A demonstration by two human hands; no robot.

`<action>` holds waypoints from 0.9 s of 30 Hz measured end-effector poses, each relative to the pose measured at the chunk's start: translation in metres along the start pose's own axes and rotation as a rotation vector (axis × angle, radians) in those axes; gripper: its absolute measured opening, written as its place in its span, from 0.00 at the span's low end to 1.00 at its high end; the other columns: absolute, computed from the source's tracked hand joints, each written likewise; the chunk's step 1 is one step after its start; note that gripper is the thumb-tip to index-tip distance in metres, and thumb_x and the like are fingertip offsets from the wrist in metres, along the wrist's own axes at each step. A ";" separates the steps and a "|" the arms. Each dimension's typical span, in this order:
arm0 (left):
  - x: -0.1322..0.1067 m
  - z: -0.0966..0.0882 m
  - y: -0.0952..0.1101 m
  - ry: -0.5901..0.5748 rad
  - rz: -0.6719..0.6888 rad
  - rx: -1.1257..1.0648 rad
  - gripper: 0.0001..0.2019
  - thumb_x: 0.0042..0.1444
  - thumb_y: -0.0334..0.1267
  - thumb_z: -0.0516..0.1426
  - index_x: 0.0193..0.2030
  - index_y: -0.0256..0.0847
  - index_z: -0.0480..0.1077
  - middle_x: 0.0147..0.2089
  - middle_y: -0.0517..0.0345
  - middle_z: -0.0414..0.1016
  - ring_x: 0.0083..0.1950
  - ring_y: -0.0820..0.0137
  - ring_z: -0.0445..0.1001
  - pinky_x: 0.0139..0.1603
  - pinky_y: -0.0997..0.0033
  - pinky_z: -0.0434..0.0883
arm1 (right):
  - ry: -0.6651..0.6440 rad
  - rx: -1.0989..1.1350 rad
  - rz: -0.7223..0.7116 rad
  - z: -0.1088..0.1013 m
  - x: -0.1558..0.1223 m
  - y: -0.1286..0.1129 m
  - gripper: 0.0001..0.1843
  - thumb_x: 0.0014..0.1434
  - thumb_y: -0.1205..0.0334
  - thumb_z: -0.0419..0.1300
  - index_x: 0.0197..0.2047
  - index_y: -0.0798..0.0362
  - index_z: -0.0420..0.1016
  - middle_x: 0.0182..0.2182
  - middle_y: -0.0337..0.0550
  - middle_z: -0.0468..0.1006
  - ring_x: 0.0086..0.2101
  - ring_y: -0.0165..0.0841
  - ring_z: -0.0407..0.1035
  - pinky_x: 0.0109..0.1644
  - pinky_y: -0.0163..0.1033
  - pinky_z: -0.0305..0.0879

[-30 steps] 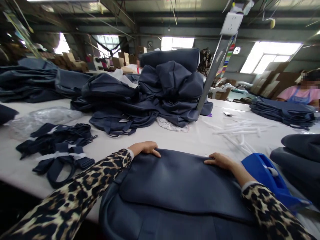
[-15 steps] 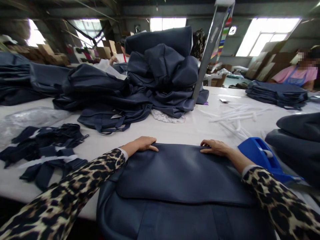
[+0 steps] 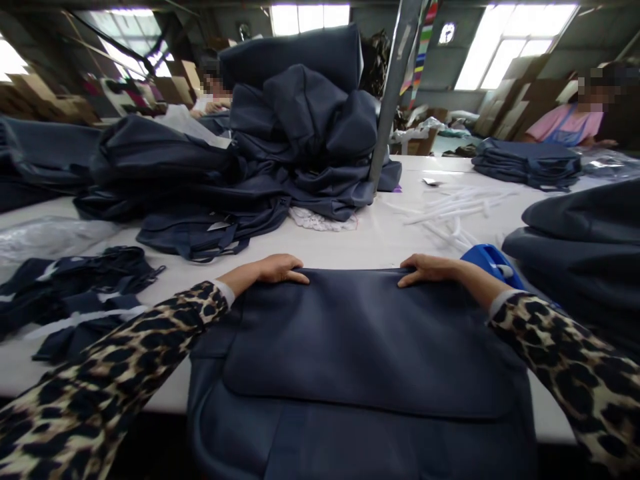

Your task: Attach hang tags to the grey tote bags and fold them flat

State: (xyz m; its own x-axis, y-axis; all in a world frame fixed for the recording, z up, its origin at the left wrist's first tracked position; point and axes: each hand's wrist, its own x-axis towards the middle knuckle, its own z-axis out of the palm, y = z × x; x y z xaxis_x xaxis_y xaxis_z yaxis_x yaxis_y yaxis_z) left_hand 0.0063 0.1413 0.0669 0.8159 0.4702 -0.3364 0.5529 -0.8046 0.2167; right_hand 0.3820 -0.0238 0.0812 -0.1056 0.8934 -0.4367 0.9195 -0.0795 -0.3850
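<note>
A dark navy fabric bag with a wide flap [image 3: 365,353] lies in front of me, hanging over the near edge of the white table [image 3: 360,247]. My left hand [image 3: 275,270] and my right hand [image 3: 430,270] sit on its far edge, fingers curled over the fabric near either corner. Leopard-print sleeves cover both forearms. Just beyond my right hand is a blue tape dispenser [image 3: 493,263], partly hidden behind my wrist.
A tall heap of navy bags [image 3: 300,147] and a metal pole [image 3: 395,87] stand ahead. Navy straps with white bands [image 3: 75,300] and clear plastic [image 3: 50,240] lie left; white plastic strips [image 3: 455,213] and stacked navy bags [image 3: 575,260] lie right. A co-worker in a pink top [image 3: 565,127] sits far right.
The view has swung right and tilted down, so the heap sits further left and higher. My hands have drawn level on the bag's far edge, and the tape dispenser shows less.
</note>
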 end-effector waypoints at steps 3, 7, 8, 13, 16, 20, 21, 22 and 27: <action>-0.022 -0.060 0.012 0.146 0.007 0.033 0.25 0.58 0.62 0.54 0.36 0.38 0.72 0.33 0.60 0.73 0.36 0.69 0.71 0.35 0.75 0.61 | 0.156 -0.038 -0.004 -0.047 -0.040 -0.026 0.33 0.51 0.33 0.62 0.41 0.57 0.80 0.35 0.45 0.82 0.39 0.41 0.76 0.42 0.39 0.69; -0.067 -0.167 0.046 0.530 -0.019 0.344 0.32 0.59 0.61 0.51 0.40 0.26 0.72 0.35 0.60 0.72 0.43 0.66 0.74 0.45 0.72 0.62 | 0.557 -0.269 0.051 -0.123 -0.108 -0.077 0.44 0.53 0.34 0.42 0.44 0.68 0.78 0.37 0.48 0.82 0.37 0.35 0.76 0.39 0.43 0.64; -0.082 -0.190 0.057 0.622 -0.030 0.391 0.34 0.62 0.59 0.47 0.44 0.22 0.72 0.38 0.59 0.72 0.49 0.61 0.74 0.49 0.67 0.61 | 0.691 -0.333 0.040 -0.138 -0.126 -0.089 0.44 0.52 0.33 0.42 0.43 0.66 0.78 0.37 0.48 0.82 0.38 0.36 0.76 0.39 0.44 0.63; -0.151 -0.226 0.106 1.075 -0.120 0.736 0.38 0.62 0.61 0.41 0.54 0.24 0.69 0.48 0.55 0.73 0.58 0.52 0.73 0.56 0.55 0.64 | 1.236 -0.792 -0.031 -0.154 -0.193 -0.122 0.37 0.57 0.31 0.49 0.47 0.55 0.78 0.36 0.48 0.80 0.42 0.41 0.75 0.42 0.43 0.63; -0.167 -0.163 0.116 1.036 -0.014 0.868 0.25 0.68 0.52 0.48 0.52 0.28 0.70 0.46 0.53 0.76 0.49 0.68 0.75 0.53 0.65 0.68 | 1.228 -1.094 -0.178 -0.093 -0.198 -0.111 0.21 0.67 0.44 0.54 0.41 0.52 0.77 0.32 0.47 0.76 0.38 0.37 0.71 0.36 0.39 0.59; -0.158 -0.010 0.111 0.823 0.303 0.944 0.10 0.66 0.27 0.48 0.45 0.35 0.71 0.31 0.59 0.73 0.32 0.69 0.71 0.32 0.73 0.65 | 0.970 -0.977 -0.460 0.053 -0.174 -0.079 0.16 0.70 0.65 0.48 0.31 0.50 0.69 0.27 0.41 0.69 0.28 0.34 0.62 0.34 0.40 0.55; -0.155 0.030 0.110 0.761 0.360 0.892 0.10 0.64 0.25 0.49 0.43 0.36 0.70 0.32 0.57 0.74 0.31 0.68 0.70 0.31 0.71 0.64 | 0.928 -0.894 -0.487 0.091 -0.169 -0.072 0.17 0.69 0.69 0.46 0.30 0.50 0.68 0.27 0.40 0.69 0.28 0.33 0.62 0.34 0.40 0.55; -0.154 0.067 0.110 0.695 0.403 0.827 0.09 0.63 0.23 0.50 0.42 0.36 0.70 0.32 0.55 0.74 0.32 0.68 0.70 0.31 0.70 0.63 | 0.905 -0.822 -0.511 0.125 -0.165 -0.065 0.17 0.68 0.72 0.46 0.31 0.50 0.67 0.27 0.40 0.70 0.28 0.33 0.62 0.35 0.39 0.55; -0.168 0.152 0.124 0.504 0.463 0.661 0.08 0.61 0.24 0.52 0.43 0.35 0.68 0.38 0.50 0.75 0.34 0.64 0.71 0.30 0.65 0.64 | 0.846 -0.724 -0.521 0.206 -0.166 -0.048 0.14 0.66 0.75 0.47 0.35 0.50 0.67 0.32 0.40 0.74 0.29 0.32 0.65 0.37 0.38 0.57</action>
State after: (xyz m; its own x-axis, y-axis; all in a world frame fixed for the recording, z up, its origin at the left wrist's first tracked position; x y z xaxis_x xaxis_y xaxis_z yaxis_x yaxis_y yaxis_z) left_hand -0.0877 -0.0930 0.0112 0.9921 0.0304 0.1215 0.0753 -0.9198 -0.3850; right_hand 0.2779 -0.2597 0.0048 -0.4920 0.7716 0.4031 0.8675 0.3954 0.3019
